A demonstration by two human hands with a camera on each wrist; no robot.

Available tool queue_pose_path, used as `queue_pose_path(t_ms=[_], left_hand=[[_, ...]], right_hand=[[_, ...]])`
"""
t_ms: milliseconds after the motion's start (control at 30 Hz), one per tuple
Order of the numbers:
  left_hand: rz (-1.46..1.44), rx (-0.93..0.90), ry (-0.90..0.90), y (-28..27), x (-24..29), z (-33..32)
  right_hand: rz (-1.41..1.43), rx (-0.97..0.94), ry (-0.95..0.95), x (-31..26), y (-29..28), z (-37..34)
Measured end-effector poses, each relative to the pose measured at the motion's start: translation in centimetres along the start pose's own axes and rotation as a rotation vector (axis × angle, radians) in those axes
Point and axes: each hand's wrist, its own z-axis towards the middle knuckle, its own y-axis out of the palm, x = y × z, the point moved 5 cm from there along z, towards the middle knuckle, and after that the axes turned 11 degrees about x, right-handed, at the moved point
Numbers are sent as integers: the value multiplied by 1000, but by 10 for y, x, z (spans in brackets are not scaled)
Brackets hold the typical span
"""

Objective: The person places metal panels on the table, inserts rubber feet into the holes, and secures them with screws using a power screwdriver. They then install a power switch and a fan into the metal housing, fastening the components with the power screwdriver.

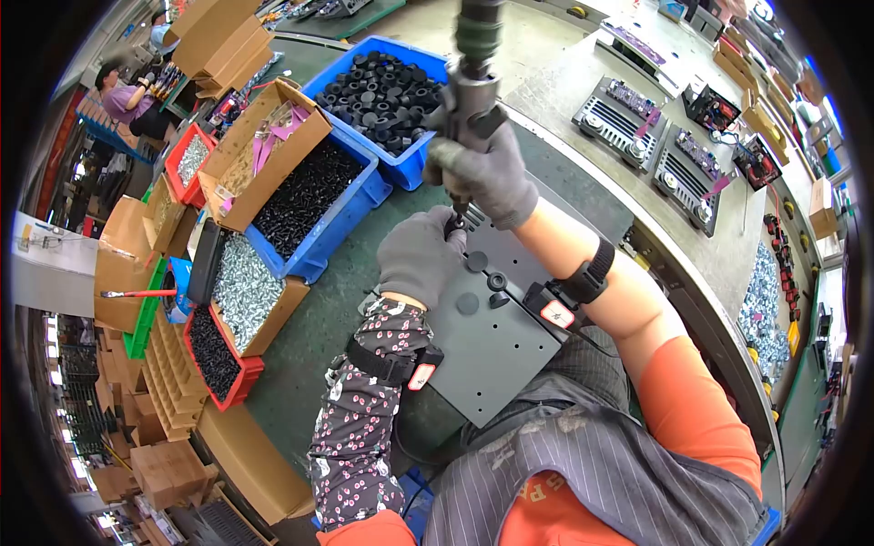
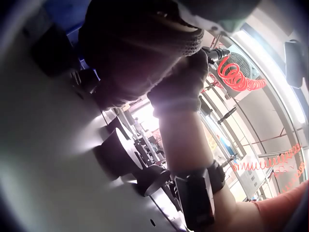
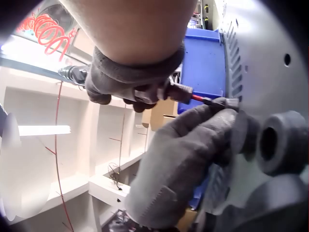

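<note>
The grey metal panel [image 1: 496, 350] lies flat on the green worktop [image 1: 350, 300] in front of me, one corner pointing back towards my lap. Its slotted end is under my hands, and small holes dot the rest. Loose black round feet [image 1: 497, 282] sit on it, just beside my left fingers.

My left hand [image 1: 421, 257], gloved, has its fingers drawn together, pinching a small dark piece [image 3: 232, 103] against the panel at the driver's tip. My right hand [image 1: 487, 173], gloved too, is curled round the upright power driver [image 1: 475, 96].

Left of the panel, a strip of green worktop separates its edge from the red bin [image 1: 218, 364] of black screws and the carton [image 1: 248, 291] of silver fasteners. Beyond my hands, two blue bins crowd the space: the near one [image 1: 314, 250] with small black parts, the far one [image 1: 414, 168] with black feet. To my right, past the worktop's edge, another bench [image 1: 555, 91] carries slotted units with boards. Someone in purple [image 1: 127, 100] sits in the far left background.
</note>
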Motion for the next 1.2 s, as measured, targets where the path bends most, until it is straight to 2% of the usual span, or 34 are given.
queue_pose_path(t_ms=[33,100,267,333,367,433,533,633,700,733,767,833,900,967,1033,1100,1200], left_hand=[[37,2,3,-2,1,-1],[36,-4,-9,-1,-1,-1],[8,-4,-11,-9,-5,-1],[-578,-27,-369,-27,-15,-12],[-577,-30,-369,-28,-27,-17],[-1479,-120,-662,-20,-47,-33],[-1497,-134,-695,-31,-41,-63],[-1573,-105,-696,-31,-34,-80],[-1617,-63,-711,-31,-34,-87],[-1740,-71,-762,-33,-32,-91],[-1862,-78,-814,-33,-29,-95],[-1901,-79,-853,-29,-28,-105],[-1936,-93,-888,-20,-24,-114],[-2058,-189,-795,-8,-15,-121],[-2080,-223,-776,3,-7,-126],[-2193,-437,-750,10,7,-132],[-2183,-475,-822,10,21,-139]], right_hand=[[-82,3,99,8,0,-1],[-98,-72,158,23,3,4],[-146,-113,165,29,7,4],[-121,-112,178,31,4,3],[-144,-122,183,32,2,4],[-164,-129,185,32,0,6],[-164,-121,141,29,3,8],[-150,-163,183,27,7,8],[-53,-120,74,19,9,9],[-134,-164,53,1,10,2],[-99,-138,37,-7,12,-1],[147,-79,16,-28,13,-12],[175,-79,28,-55,17,-32],[296,-113,25,-66,18,-52],[453,-139,35,-74,19,-72],[437,-148,-35,-81,17,-83],[438,-145,-2,-86,10,-96]])
